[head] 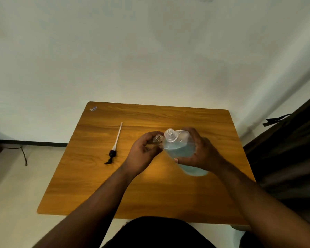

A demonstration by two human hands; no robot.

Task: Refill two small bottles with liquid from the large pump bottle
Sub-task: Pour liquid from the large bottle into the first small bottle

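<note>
Right hand is wrapped around the big clear bottle, fingers curled over its far side and the thumb across the near side, holding it up off the desk and tipped so the open threaded neck points up and to the left. The pump's out of it, and there's pale blue liquid sitting in the lower part of the body. Left hand is right next to it, fingers curled round a small clear bottle, whose open mouth pokes out above the fingers and sits just beside the big bottle's neck, pretty much touching it. Can't tell if anything's in the small one, it's mostly hidden by the fingers. All this is happening over the middle of the desk, a bit toward the right edge. Further out on the left half of the desk the pump head is lying flat, black nozzle toward the near side and its long white dip tube pointing at the far edge. Way up in the far left corner there's a small shiny thing, too tiny to make out. I only see one small bottle.
</note>
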